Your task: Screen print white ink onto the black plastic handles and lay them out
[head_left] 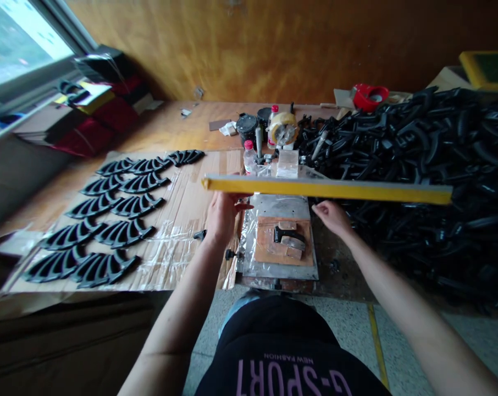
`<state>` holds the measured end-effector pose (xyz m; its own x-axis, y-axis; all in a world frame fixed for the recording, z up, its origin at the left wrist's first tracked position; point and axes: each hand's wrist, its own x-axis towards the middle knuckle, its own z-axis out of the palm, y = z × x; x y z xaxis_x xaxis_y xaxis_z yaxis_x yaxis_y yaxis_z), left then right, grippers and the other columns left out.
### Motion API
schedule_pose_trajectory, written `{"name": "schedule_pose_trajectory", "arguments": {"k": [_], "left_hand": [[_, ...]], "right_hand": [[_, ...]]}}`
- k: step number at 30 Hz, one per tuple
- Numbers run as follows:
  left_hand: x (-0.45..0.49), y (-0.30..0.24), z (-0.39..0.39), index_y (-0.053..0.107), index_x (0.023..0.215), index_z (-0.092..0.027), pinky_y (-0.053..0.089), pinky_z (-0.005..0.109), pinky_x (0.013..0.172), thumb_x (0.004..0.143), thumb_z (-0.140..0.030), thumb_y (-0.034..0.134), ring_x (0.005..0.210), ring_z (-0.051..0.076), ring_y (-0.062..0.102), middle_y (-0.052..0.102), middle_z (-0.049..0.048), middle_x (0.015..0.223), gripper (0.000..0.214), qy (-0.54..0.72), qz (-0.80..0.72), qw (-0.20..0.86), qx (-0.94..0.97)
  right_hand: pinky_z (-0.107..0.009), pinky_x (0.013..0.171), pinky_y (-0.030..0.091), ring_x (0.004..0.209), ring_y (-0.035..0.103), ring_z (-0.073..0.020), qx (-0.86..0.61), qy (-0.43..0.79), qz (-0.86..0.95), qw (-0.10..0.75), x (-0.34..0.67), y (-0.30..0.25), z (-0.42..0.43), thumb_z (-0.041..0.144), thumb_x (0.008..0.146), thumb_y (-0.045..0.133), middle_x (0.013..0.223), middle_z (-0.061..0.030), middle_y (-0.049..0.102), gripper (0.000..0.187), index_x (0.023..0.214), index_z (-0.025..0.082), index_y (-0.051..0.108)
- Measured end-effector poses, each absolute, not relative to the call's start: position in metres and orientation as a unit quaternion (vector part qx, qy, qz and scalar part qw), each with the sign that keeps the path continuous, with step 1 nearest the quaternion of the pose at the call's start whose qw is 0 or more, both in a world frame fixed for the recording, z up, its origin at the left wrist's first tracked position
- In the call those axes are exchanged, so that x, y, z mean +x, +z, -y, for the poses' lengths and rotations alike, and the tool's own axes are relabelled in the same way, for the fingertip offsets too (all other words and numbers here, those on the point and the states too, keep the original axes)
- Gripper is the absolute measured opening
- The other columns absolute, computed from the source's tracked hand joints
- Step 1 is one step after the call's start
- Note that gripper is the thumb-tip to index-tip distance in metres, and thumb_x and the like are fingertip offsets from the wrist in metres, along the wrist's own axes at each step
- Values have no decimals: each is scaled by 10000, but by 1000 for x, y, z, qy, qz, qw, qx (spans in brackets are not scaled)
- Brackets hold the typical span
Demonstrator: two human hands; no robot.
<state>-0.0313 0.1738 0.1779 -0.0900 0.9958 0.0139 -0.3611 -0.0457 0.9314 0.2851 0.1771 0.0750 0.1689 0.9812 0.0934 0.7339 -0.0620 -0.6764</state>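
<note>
A slip of the raised yellow frame (327, 190) could knock the black handle (288, 237) askew; whether the left hand (223, 216) or curled right hand (333, 216) grips anything, I cannot tell.

Around a flat grey metal plate (288, 271) at the clock's centre, a square brown board (265, 256) is lying on it, bearing one curved black plastic piece (282, 235). Toward nine and ten o'clock, rows of curved black ribbed parts (137, 204) are lying on a flat brown cardboard sheet (193, 214), itself covering the brown wooden tabletop (177, 125). Toward twelve, two clear red-capped bottles are standing, the nearer bottle (249, 158) before a round yellowish tape roll (283, 131). A jumbled black plastic heap (401, 146) is filling one to three. A long yellow-edged frame (327, 188) is spanning above, from eleven to two.
</note>
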Motion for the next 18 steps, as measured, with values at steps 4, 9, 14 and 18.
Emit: {"name": "schedule_pose_trajectory", "arguments": {"k": [4, 9, 14, 18], "left_hand": [[-16, 171, -166, 587, 1148, -181, 523, 227, 613, 891, -646, 448, 833, 159, 668, 703, 93, 981, 549, 624, -445, 536, 353], [21, 108, -85, 622, 1121, -161, 540, 292, 593, 793, -640, 621, 856, 236, 690, 720, 139, 978, 581, 361, -487, 754, 253], [6, 69, -63, 608, 933, -155, 566, 304, 659, 843, -566, 588, 772, 193, 691, 710, 98, 875, 422, 381, -510, 754, 161], [-97, 41, -88, 545, 899, -166, 512, 247, 516, 848, -532, 541, 568, 145, 642, 695, 65, 790, 369, 397, -686, 549, 267]], "right_hand": [[-360, 847, 461, 928, 597, -249, -595, 143, 777, 149, 241, 38, -142, 351, 799, 726, 918, -97, 666, 203, 764, 178, 626], [-329, 747, 465, 854, 616, -239, -644, 107, 749, 110, 184, 48, -109, 293, 936, 559, 859, -113, 677, 129, 919, 168, 588], [-322, 878, 449, 969, 580, -204, -485, 138, 843, 188, 173, 59, -95, 270, 954, 540, 957, -60, 659, 101, 920, 206, 609], [-343, 878, 425, 1022, 544, -235, -691, 40, 711, 126, 277, 47, -121, 184, 939, 512, 1074, -120, 626, 167, 1037, 165, 645]]}}
